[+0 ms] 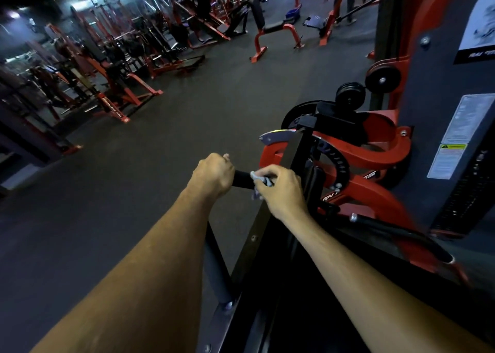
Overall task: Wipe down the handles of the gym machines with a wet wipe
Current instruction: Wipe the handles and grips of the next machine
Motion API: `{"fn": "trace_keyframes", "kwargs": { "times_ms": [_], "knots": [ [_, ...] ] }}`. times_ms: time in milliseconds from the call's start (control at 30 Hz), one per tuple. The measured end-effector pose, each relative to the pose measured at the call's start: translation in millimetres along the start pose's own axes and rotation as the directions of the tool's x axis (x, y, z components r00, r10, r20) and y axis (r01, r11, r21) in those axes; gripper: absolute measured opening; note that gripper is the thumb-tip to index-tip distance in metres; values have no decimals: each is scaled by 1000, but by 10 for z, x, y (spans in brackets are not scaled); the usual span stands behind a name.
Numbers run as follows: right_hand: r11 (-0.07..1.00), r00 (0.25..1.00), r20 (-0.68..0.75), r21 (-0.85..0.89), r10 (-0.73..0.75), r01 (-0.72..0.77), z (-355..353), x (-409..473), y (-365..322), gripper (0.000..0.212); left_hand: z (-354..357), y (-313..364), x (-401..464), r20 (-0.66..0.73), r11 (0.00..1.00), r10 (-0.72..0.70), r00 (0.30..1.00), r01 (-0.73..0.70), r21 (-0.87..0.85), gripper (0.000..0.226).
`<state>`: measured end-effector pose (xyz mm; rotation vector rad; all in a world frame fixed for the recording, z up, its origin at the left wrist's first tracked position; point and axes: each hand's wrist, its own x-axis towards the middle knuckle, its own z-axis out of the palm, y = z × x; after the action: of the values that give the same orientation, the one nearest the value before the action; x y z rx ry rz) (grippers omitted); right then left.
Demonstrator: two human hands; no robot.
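A short black handle (242,179) sticks out to the left from a red and black gym machine (375,149) at mid-frame. My left hand (213,174) grips the handle's outer end with curled fingers. My right hand (280,189) holds a crumpled white wet wipe (257,177) wrapped against the handle's inner part, fingers curled round it. A second black handle (401,234) with a metal end cap lies lower right on the same machine.
The machine's dark weight-stack housing (450,111) with labels stands at the right. A black frame bar (218,267) runs under my arms. Dark rubber floor (160,151) spreads left. Rows of red machines (115,65) and a bench (270,28) stand farther back.
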<state>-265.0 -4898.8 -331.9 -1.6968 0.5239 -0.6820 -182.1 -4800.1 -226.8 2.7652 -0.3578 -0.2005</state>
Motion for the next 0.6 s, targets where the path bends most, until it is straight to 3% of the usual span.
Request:
{"fn": "trace_keyframes", "kwargs": {
  "times_ms": [133, 300, 500, 600],
  "knots": [
    [989, 996, -27, -114, 88, -91, -171, 42, 169, 21, -7, 11, -9, 21, 1000, -18, 1000, 18, -22, 42],
    [993, 996, -78, -103, 49, -57, 61, 273, -91, 11, -10, 21, -34, -6, 1000, 8, 1000, -8, -16, 40],
    [976, 984, -23, -128, -178, 174, 4, -49, 36, 15, -5, 43, -6, -3, 1000, -23, 1000, 23, -6, 37],
    [970, 998, -27, -237, -63, 55, -104, 78, 191, 10, -11, 57, -3, 26, 999, -42, 999, 43, -19, 37]
  ]
}}
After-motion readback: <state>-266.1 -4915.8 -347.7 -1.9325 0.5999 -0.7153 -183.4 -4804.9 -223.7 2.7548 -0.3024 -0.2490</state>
